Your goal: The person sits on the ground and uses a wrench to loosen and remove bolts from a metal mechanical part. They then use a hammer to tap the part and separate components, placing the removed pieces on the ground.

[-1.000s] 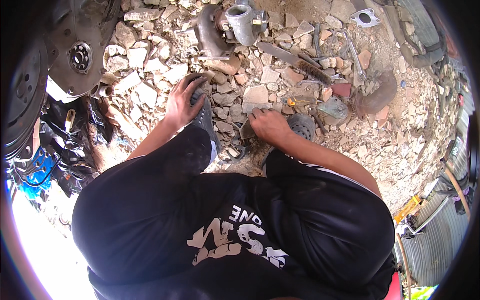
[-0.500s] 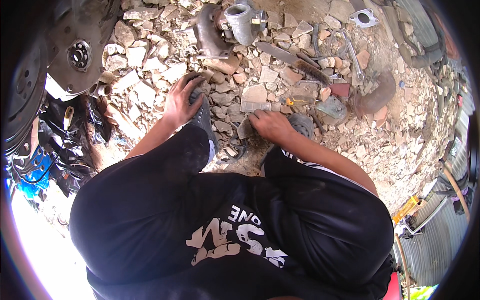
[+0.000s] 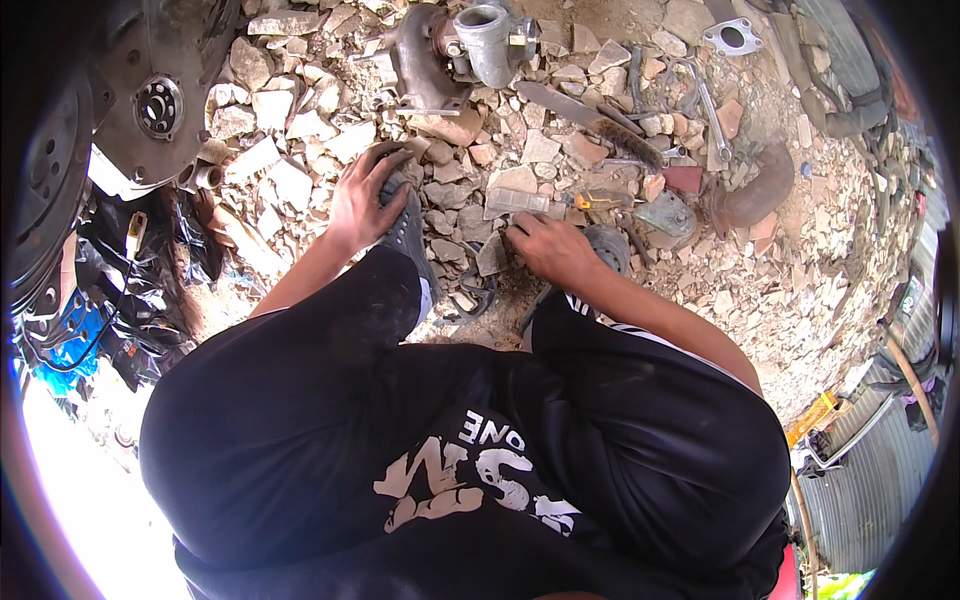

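Note:
My left hand (image 3: 362, 205) lies open, fingers apart and draped over the toe of a grey perforated clog (image 3: 405, 240). My right hand (image 3: 545, 245) has curled fingers beside the other grey clog (image 3: 610, 250) and a flat grey piece (image 3: 492, 255); what is under its fingertips is hidden. Just beyond it are a grey rectangular piece (image 3: 518, 200) and a yellow-handled tool (image 3: 595, 201). A turbocharger (image 3: 425, 65) sits on the rubble above my hands. A long flat tool (image 3: 570, 110), a wrench (image 3: 712, 115) and a curved rusty pipe (image 3: 760, 195) lie to the right.
Large dark metal plates and housings (image 3: 150, 120) stand at the left, above black plastic (image 3: 135, 330) and a blue bag (image 3: 70, 350). A metal gasket (image 3: 733, 38) lies at the upper right. Corrugated sheet (image 3: 850, 500), a yellow item (image 3: 812, 418) and sticks line the right edge.
My right hand has shifted slightly to the right, showing more of the flat grey piece beside its fingers. My left hand has barely moved.

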Available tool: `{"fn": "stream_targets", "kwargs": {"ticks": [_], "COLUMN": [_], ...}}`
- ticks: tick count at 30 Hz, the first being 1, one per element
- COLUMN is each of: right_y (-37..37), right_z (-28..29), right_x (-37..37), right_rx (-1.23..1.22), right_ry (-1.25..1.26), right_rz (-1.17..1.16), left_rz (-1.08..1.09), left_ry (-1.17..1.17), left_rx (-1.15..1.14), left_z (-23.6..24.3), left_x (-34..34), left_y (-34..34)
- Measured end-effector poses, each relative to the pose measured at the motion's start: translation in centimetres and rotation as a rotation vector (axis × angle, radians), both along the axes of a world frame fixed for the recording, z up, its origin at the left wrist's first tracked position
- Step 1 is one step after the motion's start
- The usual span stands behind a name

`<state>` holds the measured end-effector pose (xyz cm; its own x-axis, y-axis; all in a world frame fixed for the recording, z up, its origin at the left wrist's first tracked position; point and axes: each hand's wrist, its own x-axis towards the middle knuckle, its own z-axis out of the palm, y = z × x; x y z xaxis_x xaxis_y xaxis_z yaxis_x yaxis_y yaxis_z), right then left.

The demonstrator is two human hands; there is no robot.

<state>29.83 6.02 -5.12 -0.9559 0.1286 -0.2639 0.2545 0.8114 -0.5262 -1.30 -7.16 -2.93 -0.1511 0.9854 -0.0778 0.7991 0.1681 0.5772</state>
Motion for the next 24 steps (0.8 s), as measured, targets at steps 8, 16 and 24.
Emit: {"fn": "stream_targets", "kwargs": {"ticks": [8,16,24], "right_y": [3.0,20.6,21.1], "right_z": [-0.2,2.8,0.2], "right_x": [-0.3,-6.8,-8.3], "right_rx": [-0.3,0.056,-0.094], "right_ry": [0.207,0.238,0.398], "right_rz": [-0.184,-0.857,-0.959], "left_rz": [-0.001,-0.001,0.011], "left_ry": [0.011,-0.001,0.026], "left_rx": [-0.013,-0.003,-0.059], "left_z": [0.0,-0.3,0.0], "left_x": [0.1,0.0,0.0], "left_y": [0.1,0.2,-0.1]}}
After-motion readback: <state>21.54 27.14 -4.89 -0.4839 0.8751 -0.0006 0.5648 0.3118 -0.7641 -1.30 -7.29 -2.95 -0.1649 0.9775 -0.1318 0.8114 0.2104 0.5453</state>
